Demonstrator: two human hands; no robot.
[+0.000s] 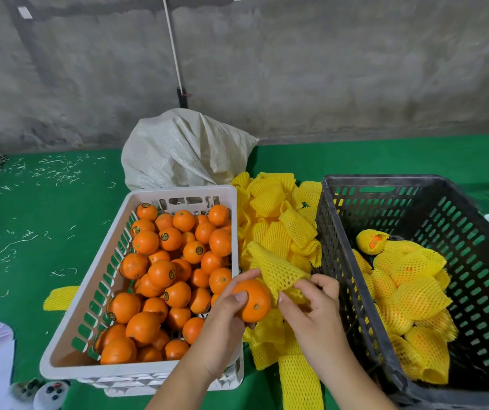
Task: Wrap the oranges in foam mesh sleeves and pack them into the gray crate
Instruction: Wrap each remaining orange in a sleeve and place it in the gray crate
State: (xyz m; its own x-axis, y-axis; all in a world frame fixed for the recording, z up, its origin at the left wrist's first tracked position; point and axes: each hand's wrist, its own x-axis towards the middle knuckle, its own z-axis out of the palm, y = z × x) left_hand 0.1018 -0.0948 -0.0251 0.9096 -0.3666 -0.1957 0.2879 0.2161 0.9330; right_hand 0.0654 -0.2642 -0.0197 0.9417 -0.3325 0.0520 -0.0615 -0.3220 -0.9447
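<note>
Sleeves [278,229] heap between white crate [89,297] and gray crate [338,261]; your left hand [222,321] grips an orange [253,300], right hand [314,309] pinches a sleeve [275,269].

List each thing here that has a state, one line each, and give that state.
left hand: grips a bare orange
right hand: pinches a foam sleeve, opening towards the orange
white crate: piled with unwrapped oranges
gray crate: partly filled with wrapped oranges
white sack: closed
</note>
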